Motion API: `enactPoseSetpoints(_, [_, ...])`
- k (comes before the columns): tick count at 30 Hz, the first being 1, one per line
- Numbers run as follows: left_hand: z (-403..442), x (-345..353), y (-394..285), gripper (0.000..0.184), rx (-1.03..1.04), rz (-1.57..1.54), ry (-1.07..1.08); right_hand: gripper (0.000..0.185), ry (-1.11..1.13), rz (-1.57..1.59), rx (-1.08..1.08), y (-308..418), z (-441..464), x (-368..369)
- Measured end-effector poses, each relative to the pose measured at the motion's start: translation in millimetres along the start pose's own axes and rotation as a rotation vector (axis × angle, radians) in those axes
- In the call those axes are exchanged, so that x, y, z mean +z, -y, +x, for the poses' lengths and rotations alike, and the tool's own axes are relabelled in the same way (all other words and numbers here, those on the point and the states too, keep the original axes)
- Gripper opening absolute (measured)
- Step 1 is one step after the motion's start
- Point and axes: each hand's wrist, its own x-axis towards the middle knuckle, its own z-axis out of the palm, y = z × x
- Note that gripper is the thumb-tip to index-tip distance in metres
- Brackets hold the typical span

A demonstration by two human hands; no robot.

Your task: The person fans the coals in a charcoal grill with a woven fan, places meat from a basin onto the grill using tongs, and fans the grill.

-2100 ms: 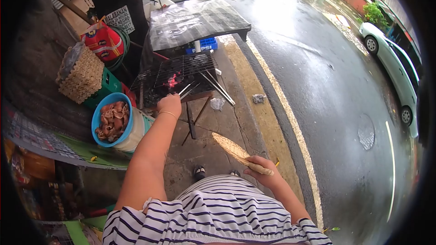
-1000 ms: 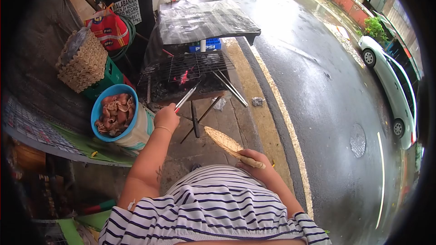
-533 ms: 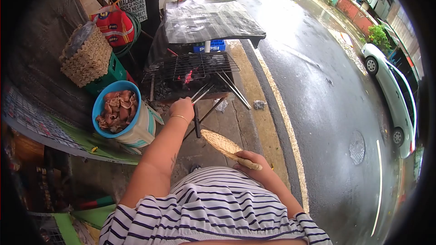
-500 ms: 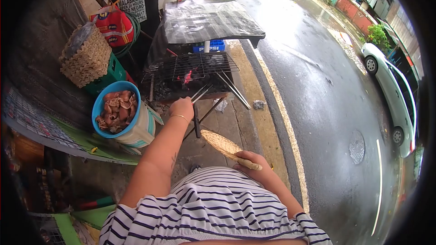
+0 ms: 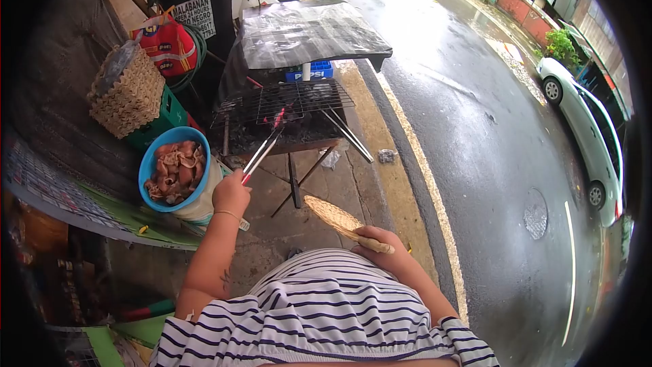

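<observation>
I've got left grip [image 5: 232, 196] clenched on tongs [image 5: 262, 158] at the grill [image 5: 319, 97], right grip [image 5: 383, 247] grasping woven fan [image 5: 333, 214].

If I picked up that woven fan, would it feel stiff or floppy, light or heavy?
The woven fan is probably light, since it looks thin. It seems fairly stiff: gripped at its handle by the right hand, it juts out without visible drooping. Its textured weave suggests it isn't very slippery.

Soft daylight, glare on wet rd [image 5: 424, 47], dim L side, blk fisheye edges
</observation>
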Motion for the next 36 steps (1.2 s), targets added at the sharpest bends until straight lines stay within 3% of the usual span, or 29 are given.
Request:
enactPoseSetpoints(16, [62.9, 6.3, -8.9, 0.029, -0.012, 0.250, -0.024, 0.037, 0.015, 0.033, 0.042, 10.9, 6.7, 8.8])
enactPoseSetpoints(26, [17.5, -0.9, 3.9, 0.033, -0.040, 0.100, 0.068, 0.038, 0.022, 0.032, 0.048, 7.0, 15.3, 10.7])
enactPoseSetpoints(36, [39.5, 30.6, 4.3, 0.031, -0.061, -0.005, 0.032, 0.039, 0.038, -0.022, 0.034, 19.3, 24.2, 13.0])
